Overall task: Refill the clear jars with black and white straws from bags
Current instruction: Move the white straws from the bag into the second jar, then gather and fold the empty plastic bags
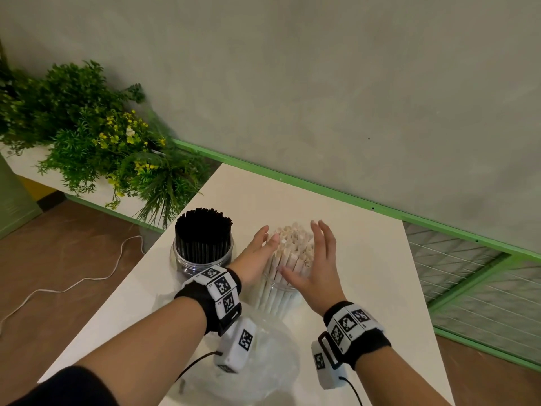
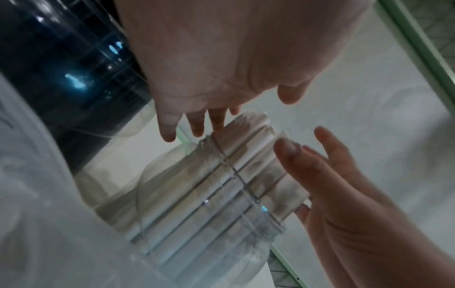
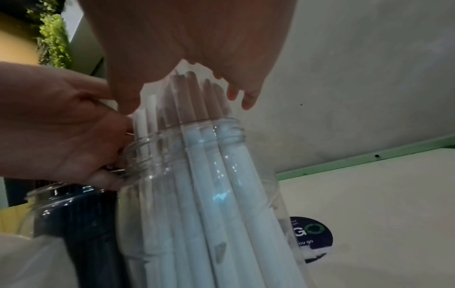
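Note:
A clear jar (image 1: 276, 298) packed with white straws (image 1: 294, 247) stands mid-table. My left hand (image 1: 257, 252) and right hand (image 1: 319, 259) flank the straw bundle above the jar's mouth, fingers straight, palms facing each other against the straws. In the left wrist view the left hand (image 2: 197, 120) reaches to the straw tops and the right hand (image 2: 329, 171) lies along the jar's neck. The right wrist view shows the right hand (image 3: 234, 93) over the white straws (image 3: 192, 101). To the left, a second clear jar (image 1: 202, 259) holds black straws (image 1: 203, 230).
A crumpled clear plastic bag (image 1: 263, 364) lies on the white table (image 1: 366, 259) just in front of the jars, under my wrists. A round dark sticker (image 3: 311, 238) sits right of the jar. Potted greenery (image 1: 96, 142) stands at the back left. A white cable (image 1: 73, 285) trails on the floor.

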A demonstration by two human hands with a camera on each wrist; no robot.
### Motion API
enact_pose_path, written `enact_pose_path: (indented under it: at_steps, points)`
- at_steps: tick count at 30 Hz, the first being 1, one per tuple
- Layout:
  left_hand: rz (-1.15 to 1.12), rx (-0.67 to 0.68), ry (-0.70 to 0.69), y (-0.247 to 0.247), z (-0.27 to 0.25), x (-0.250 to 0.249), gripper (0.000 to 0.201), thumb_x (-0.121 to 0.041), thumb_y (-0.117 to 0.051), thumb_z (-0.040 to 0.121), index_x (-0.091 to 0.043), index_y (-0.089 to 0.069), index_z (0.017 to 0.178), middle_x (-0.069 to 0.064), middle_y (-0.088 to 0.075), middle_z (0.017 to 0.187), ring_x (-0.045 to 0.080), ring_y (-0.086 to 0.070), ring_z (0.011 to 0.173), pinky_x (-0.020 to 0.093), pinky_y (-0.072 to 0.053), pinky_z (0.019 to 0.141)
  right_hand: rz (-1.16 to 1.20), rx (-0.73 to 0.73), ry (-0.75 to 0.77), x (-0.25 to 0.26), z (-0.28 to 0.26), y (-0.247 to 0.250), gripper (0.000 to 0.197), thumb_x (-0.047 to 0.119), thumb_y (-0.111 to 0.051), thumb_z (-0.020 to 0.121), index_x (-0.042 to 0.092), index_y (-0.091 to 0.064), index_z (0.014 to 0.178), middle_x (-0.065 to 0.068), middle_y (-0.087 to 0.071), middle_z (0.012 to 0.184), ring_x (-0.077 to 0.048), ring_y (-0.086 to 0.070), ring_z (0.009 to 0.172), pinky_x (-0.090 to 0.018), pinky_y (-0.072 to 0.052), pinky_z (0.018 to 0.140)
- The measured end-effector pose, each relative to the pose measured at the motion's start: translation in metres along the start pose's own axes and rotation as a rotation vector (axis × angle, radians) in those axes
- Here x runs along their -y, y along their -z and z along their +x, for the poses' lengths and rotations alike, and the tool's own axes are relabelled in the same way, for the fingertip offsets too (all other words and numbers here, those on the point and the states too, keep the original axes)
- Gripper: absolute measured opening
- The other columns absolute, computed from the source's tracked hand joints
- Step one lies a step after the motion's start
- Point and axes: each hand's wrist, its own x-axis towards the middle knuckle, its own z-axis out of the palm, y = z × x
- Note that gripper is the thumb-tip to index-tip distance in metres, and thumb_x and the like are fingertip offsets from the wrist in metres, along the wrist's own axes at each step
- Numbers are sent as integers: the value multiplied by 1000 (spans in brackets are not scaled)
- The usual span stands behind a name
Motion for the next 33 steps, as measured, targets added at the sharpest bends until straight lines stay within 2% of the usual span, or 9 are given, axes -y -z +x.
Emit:
enact_pose_path:
  at_steps: [4, 7, 12, 19, 22, 24, 26, 30, 33]
  points:
    - [-9, 19, 29, -4, -18, -7, 95, -78, -30, 73, -30, -4, 152, -7, -11, 159, 13, -13, 145, 36, -9, 119, -132, 78, 58, 6, 10, -5, 92, 63, -63, 71, 28, -26, 148, -1, -18, 156, -17, -19, 142, -39, -24, 116]
    - [-22, 20, 51, -3, -28, -9, 112, -92, -27, 63, -28, -5, 152, -8, -7, 159, 10, -8, 145, 37, -4, 120, -197, 18, 99, 12, 14, -9, 75, 58, -51, 81, 26, -31, 146, -2, -22, 156, -22, -18, 143, -41, -21, 117]
    - [-36, 12, 105, 2, -44, -12, 71, -63, -17, 93, -25, -13, 152, -6, -14, 158, 13, -12, 145, 35, -9, 116, -421, 202, 44, 19, 20, -7, 83, 78, -29, 74, 36, -29, 146, 5, -25, 156, -25, -15, 144, -47, -25, 116]
    - [19, 42, 97, 11, -55, -3, 94, -85, -22, 77, -28, -14, 152, -8, -15, 158, 11, -12, 145, 43, -7, 120, -334, 101, -33, 24, 35, -11, 51, 48, -62, 84, 30, -54, 131, 3, -47, 136, -25, -38, 123, -45, -44, 97]
    - [89, 43, 55, 20, -61, 0, 107, -92, -27, 66, -29, -18, 151, -9, -20, 157, 10, -17, 144, 46, -11, 120, -380, 177, -34, 22, 35, -7, 61, 50, -61, 86, 32, -42, 140, 4, -38, 146, -26, -31, 132, -47, -40, 103]
    - [103, 33, 10, 27, -69, 0, 91, -83, -32, 76, -28, -25, 148, -9, -30, 154, 10, -26, 141, 44, -16, 119, -435, 206, -36, 25, 32, -2, 70, 54, -62, 85, 36, -32, 145, 3, -29, 152, -26, -24, 138, -49, -33, 107]
    - [130, 15, -50, 36, -82, 1, 73, -74, -41, 80, -33, -40, 140, -9, -43, 146, 9, -38, 135, 42, -25, 116, -401, 108, 20, 31, 24, 6, 65, 51, -64, 84, 34, -39, 142, 0, -34, 149, -27, -26, 136, -49, -29, 106]
    - [131, -151, -191, 62, -115, -4, 18, -31, -58, 92, -25, -62, 109, -2, -69, 107, 9, -65, 99, 24, -50, 84, -143, -16, 179, 43, -16, 22, 26, 28, -68, 87, 19, -64, 111, 0, -53, 111, -20, -49, 103, -35, -44, 90]
    - [423, -407, -244, 93, -137, 3, 8, -20, -57, 93, -21, -65, 96, -7, -66, 93, 5, -61, 80, 19, -43, 69, -99, 38, -40, 46, -53, 27, 17, 29, -66, 87, 18, -55, 95, 7, -51, 89, -10, -51, 75, -25, -44, 67]
